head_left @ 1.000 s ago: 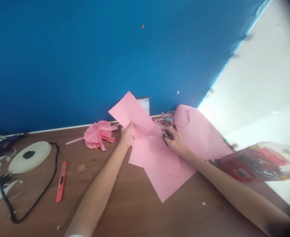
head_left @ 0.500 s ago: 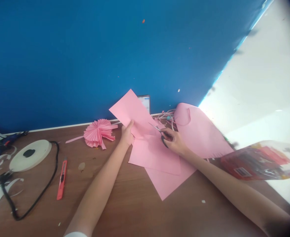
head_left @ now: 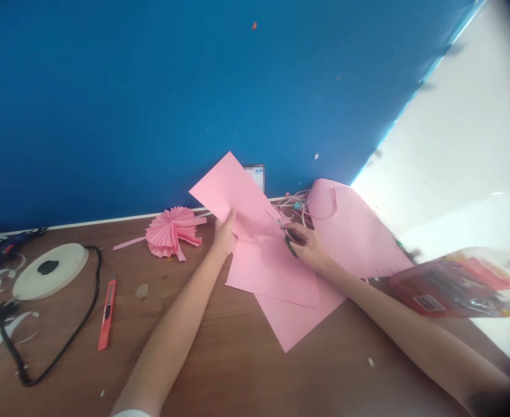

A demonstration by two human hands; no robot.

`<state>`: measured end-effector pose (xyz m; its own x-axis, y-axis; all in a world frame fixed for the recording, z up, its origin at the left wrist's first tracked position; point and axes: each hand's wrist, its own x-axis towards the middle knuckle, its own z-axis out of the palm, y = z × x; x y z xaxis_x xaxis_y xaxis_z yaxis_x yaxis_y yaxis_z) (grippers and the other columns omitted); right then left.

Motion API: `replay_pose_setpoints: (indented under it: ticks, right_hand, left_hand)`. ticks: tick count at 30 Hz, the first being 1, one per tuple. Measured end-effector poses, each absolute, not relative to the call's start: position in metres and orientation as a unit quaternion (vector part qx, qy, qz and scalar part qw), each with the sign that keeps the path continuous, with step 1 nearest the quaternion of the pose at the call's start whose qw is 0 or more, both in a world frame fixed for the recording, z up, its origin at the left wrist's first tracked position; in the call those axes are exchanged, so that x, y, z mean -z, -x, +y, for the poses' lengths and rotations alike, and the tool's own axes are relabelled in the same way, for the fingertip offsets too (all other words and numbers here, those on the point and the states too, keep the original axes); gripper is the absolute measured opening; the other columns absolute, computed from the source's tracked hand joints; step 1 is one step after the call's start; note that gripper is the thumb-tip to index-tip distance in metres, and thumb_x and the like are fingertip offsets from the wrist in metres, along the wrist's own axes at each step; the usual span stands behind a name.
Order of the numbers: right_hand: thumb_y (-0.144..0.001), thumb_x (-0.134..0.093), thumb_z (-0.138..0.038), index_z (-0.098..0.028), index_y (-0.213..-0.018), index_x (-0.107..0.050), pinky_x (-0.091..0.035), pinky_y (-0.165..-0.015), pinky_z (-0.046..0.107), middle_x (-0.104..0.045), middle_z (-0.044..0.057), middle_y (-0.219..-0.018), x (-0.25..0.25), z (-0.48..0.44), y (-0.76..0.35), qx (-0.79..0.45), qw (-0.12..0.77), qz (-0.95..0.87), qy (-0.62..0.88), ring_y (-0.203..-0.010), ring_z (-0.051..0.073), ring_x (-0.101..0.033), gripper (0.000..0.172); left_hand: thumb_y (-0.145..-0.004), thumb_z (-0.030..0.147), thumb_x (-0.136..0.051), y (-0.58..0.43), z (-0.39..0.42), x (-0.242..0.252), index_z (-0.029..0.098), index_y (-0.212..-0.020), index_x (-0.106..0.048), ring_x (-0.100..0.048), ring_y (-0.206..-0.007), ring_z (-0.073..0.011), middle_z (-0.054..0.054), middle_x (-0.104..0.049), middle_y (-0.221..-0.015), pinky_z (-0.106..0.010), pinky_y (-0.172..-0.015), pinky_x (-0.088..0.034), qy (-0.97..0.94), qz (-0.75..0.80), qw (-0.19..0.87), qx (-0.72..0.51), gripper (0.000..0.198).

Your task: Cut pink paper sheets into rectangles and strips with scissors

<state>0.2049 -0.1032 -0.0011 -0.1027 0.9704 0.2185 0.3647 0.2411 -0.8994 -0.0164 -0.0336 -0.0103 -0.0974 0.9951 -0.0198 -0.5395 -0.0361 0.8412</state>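
Note:
My left hand (head_left: 223, 234) grips the lower edge of a pink paper sheet (head_left: 233, 194) and holds it tilted up off the table. My right hand (head_left: 308, 246) is closed round the dark handles of a pair of scissors (head_left: 281, 227), whose blades point left into that sheet's right edge. Under both hands lie more flat pink sheets (head_left: 281, 289) on the brown table (head_left: 220, 370). A curled pink sheet (head_left: 350, 231) lies just to the right of my right hand.
A folded pink paper fan (head_left: 170, 233) lies left of my left hand. Farther left are an orange utility knife (head_left: 107, 313), a white round device (head_left: 48, 271) with a black cable (head_left: 64, 347), and a glue gun (head_left: 3, 249). A red plastic packet (head_left: 455, 284) sits at right. The blue wall (head_left: 150, 104) stands behind.
The scissors have come out from behind the held sheet and their blades now reach up-left into its edge. My left hand has lifted the sheet slightly.

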Motion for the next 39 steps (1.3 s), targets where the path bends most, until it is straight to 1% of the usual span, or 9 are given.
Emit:
replay_pose_setpoints:
  ticks: [8, 13, 17, 22, 25, 28, 31, 35, 39]
  right_hand:
    - [-0.076, -0.059, -0.030, -0.020, -0.102, -0.062, -0.044, -0.063, 0.027, -0.057, 0.001, -0.077, 0.0056, -0.1004, -0.2056, -0.359, 0.447, -0.649, 0.500, -0.068, 0.014, -0.053, 0.028]
    - [-0.077, -0.059, -0.030, -0.019, -0.103, -0.062, -0.042, -0.060, 0.025, -0.055, 0.000, -0.076, 0.0043, -0.1017, -0.2057, -0.367, 0.443, -0.647, 0.500, -0.065, 0.013, -0.050, 0.029]
    - [-0.077, -0.058, -0.031, -0.018, -0.103, -0.063, -0.041, -0.057, 0.025, -0.056, 0.001, -0.075, 0.0021, -0.1028, -0.2053, -0.376, 0.443, -0.640, 0.503, -0.065, 0.013, -0.052, 0.029]
    - [-0.077, -0.059, -0.030, -0.018, -0.103, -0.065, -0.045, -0.063, 0.027, -0.063, 0.003, -0.085, 0.0030, -0.1017, -0.2064, -0.384, 0.446, -0.638, 0.496, -0.073, 0.017, -0.057, 0.030]
    - [-0.076, -0.061, -0.032, -0.018, -0.104, -0.066, -0.047, -0.066, 0.029, -0.065, 0.004, -0.089, 0.0059, -0.1005, -0.2075, -0.387, 0.452, -0.631, 0.498, -0.077, 0.019, -0.059, 0.031]
    - [-0.076, -0.063, -0.033, -0.017, -0.108, -0.067, -0.048, -0.066, 0.030, -0.066, 0.005, -0.087, 0.0080, -0.0998, -0.2079, -0.393, 0.455, -0.625, 0.497, -0.078, 0.020, -0.060, 0.036]
    - [-0.076, -0.064, -0.034, -0.017, -0.111, -0.068, -0.048, -0.065, 0.030, -0.066, 0.005, -0.085, 0.0078, -0.1000, -0.2079, -0.393, 0.454, -0.625, 0.498, -0.077, 0.021, -0.060, 0.040]
    - [-0.077, -0.061, -0.034, -0.017, -0.114, -0.067, -0.048, -0.060, 0.029, -0.068, 0.005, -0.087, 0.0058, -0.1010, -0.2082, -0.392, 0.452, -0.626, 0.500, -0.072, 0.020, -0.061, 0.041]
    - [-0.078, -0.061, -0.035, -0.017, -0.115, -0.067, -0.049, -0.062, 0.030, -0.069, 0.006, -0.091, 0.0052, -0.1015, -0.2091, -0.380, 0.451, -0.631, 0.505, -0.076, 0.022, -0.062, 0.042]
  left_hand:
    - [-0.069, 0.036, -0.075, 0.0151, -0.0348, 0.0086, 0.020, -0.114, -0.060, -0.060, -0.109, -0.0206, -0.006, -0.065, -0.113, -0.034, -0.096, -0.045, -0.324, 0.351, 0.593, -0.648, 0.050]
    - [-0.069, 0.037, -0.075, 0.0149, -0.0348, 0.0091, 0.019, -0.117, -0.058, -0.058, -0.112, -0.0212, -0.008, -0.064, -0.116, -0.032, -0.095, -0.046, -0.330, 0.346, 0.591, -0.650, 0.053]
    - [-0.070, 0.037, -0.074, 0.0165, -0.0341, 0.0110, 0.019, -0.114, -0.059, -0.058, -0.111, -0.0214, -0.008, -0.064, -0.117, -0.032, -0.095, -0.046, -0.330, 0.346, 0.594, -0.647, 0.050]
    - [-0.069, 0.035, -0.076, 0.0173, -0.0329, 0.0127, 0.018, -0.115, -0.060, -0.059, -0.110, -0.0220, -0.009, -0.064, -0.117, -0.034, -0.096, -0.045, -0.323, 0.332, 0.601, -0.651, 0.052]
    - [-0.069, 0.034, -0.075, 0.0173, -0.0320, 0.0138, 0.018, -0.115, -0.060, -0.059, -0.110, -0.0217, -0.009, -0.064, -0.117, -0.034, -0.097, -0.045, -0.325, 0.326, 0.601, -0.653, 0.051]
    - [-0.071, 0.035, -0.073, 0.0175, -0.0316, 0.0147, 0.018, -0.113, -0.059, -0.060, -0.109, -0.0210, -0.008, -0.064, -0.117, -0.034, -0.095, -0.046, -0.331, 0.325, 0.601, -0.651, 0.047]
    - [-0.071, 0.035, -0.074, 0.0176, -0.0318, 0.0145, 0.018, -0.113, -0.060, -0.060, -0.107, -0.0209, -0.008, -0.065, -0.114, -0.034, -0.096, -0.045, -0.330, 0.332, 0.600, -0.649, 0.047]
    - [-0.071, 0.035, -0.074, 0.0177, -0.0317, 0.0147, 0.019, -0.115, -0.060, -0.060, -0.108, -0.0212, -0.008, -0.065, -0.113, -0.035, -0.097, -0.044, -0.337, 0.327, 0.596, -0.652, 0.049]
    - [-0.071, 0.034, -0.074, 0.0184, -0.0305, 0.0166, 0.018, -0.114, -0.060, -0.059, -0.111, -0.0214, -0.009, -0.065, -0.115, -0.035, -0.098, -0.044, -0.337, 0.326, 0.596, -0.652, 0.048]
